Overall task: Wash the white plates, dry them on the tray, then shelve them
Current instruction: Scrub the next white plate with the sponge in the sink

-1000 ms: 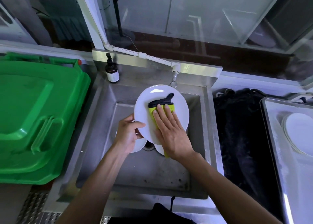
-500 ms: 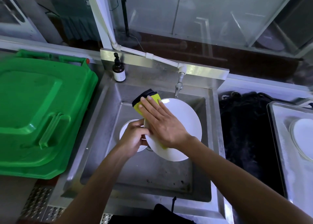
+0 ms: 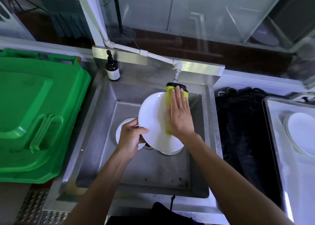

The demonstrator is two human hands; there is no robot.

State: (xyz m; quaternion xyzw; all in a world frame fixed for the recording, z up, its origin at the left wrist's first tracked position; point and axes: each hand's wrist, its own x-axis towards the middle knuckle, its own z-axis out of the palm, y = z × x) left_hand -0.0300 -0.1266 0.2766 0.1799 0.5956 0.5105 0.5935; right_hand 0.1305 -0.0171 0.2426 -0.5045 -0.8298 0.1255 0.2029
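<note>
Beyond my hands a wall of glass panels rises behind the counter, with white frames and a dark floor showing through. Far off to the left of my left hand lies a big green bin lid, flat and level with the counter. Below both my hands is the steel sink, its floor grey and speckled with dark spots near the front wall. To the right of my right hand a black cloth covers the counter, and past it stands the metal tray with a white plate in the tray lying on it. My left hand grips the lower left edge of the plate, thumb curled over the face, holding it tilted above the sink. My right hand lies flat with fingers straight and together, pressing a yellow cloth with a black edge against the plate's right side. Under my left hand other plates rest on the sink floor near the drain. Just above my right fingertips hangs the tap, fed by a white pipe. Up to the left of both hands, a brown pump bottle stands on the sink's back corner.
</note>
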